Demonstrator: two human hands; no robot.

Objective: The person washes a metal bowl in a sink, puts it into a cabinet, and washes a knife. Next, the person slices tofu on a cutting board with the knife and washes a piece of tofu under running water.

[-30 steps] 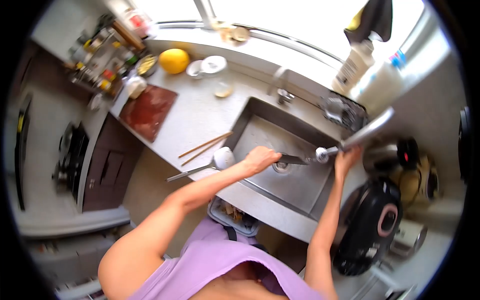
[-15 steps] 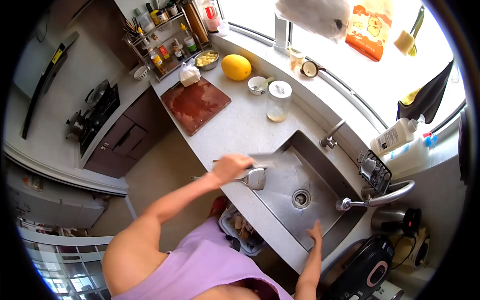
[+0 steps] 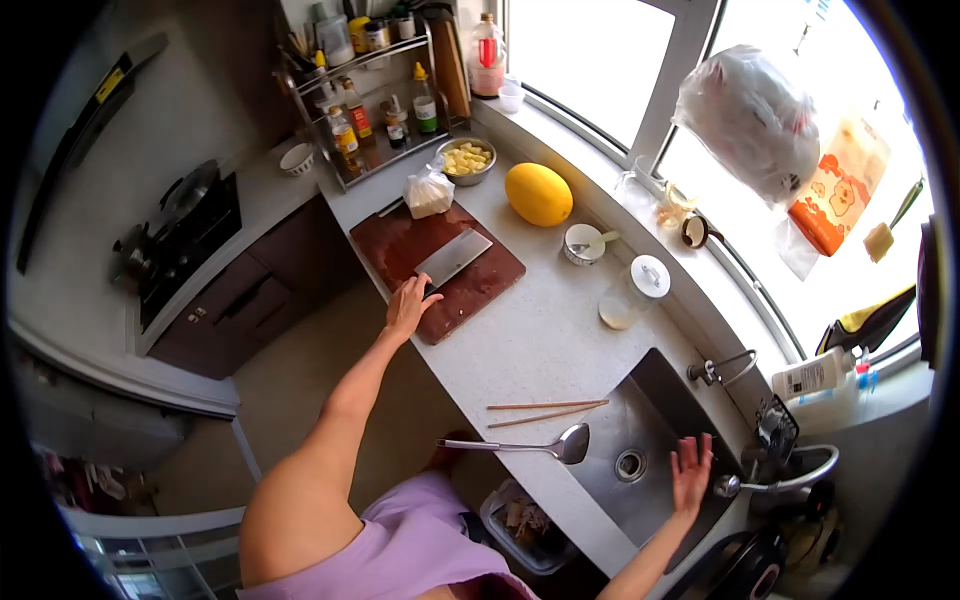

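Observation:
A cleaver [image 3: 455, 258] lies with its blade flat on the reddish-brown cutting board [image 3: 485, 292]. My left hand [image 3: 406, 306] is at the cleaver's handle, fingers and thumb around it; the hand covers most of the handle. Over the right side of the metal sink [image 3: 612, 500], my right hand [image 3: 690, 475] is raised with spread fingers and holds nothing. A metal spatula [image 3: 570, 444] rests across the counter's front edge, its head at the sink rim. Two wooden chopsticks [image 3: 545, 407] lie beside it, their tips near the sink.
Behind the board are a white plastic bag [image 3: 428, 192], a bowl of yellow chunks [image 3: 467, 158] and a yellow melon [image 3: 538, 194]. A small bowl [image 3: 583, 244] and lidded glass jar [image 3: 635, 292] stand near the window. The faucet [image 3: 800, 465] reaches over the sink's right side.
My left hand has carried the cleaver from beside the sink to the cutting board. My right hand has lifted from the sink's near side. The view has shifted, uncovering the chopsticks.

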